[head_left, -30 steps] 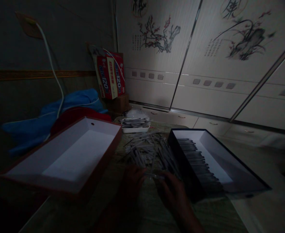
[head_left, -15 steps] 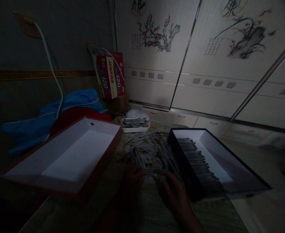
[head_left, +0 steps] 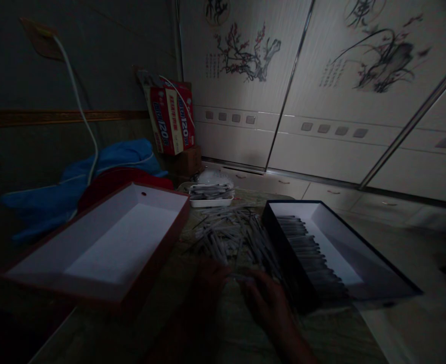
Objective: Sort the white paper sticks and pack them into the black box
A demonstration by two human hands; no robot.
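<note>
Both my hands sit low in the head view, dim and close together at the near end of a loose heap of thin white paper-wrapped sticks. My left hand rests at the heap's near edge. My right hand lies just to its right, and a few white sticks show between the two hands. To the right, a black-rimmed box holds sticks lined up in a neat row. To the left, a red-rimmed white box shows only its bare white floor.
A white tray of sticks stands behind the heap, next to a white dome-shaped object. A blue cloth, a red carton and a white cord lie back left. White cabinet doors form the back right.
My hands have shifted slightly at the heap's near edge, and the right fingers look a little more curled. The boxes and the heap stay in place.
</note>
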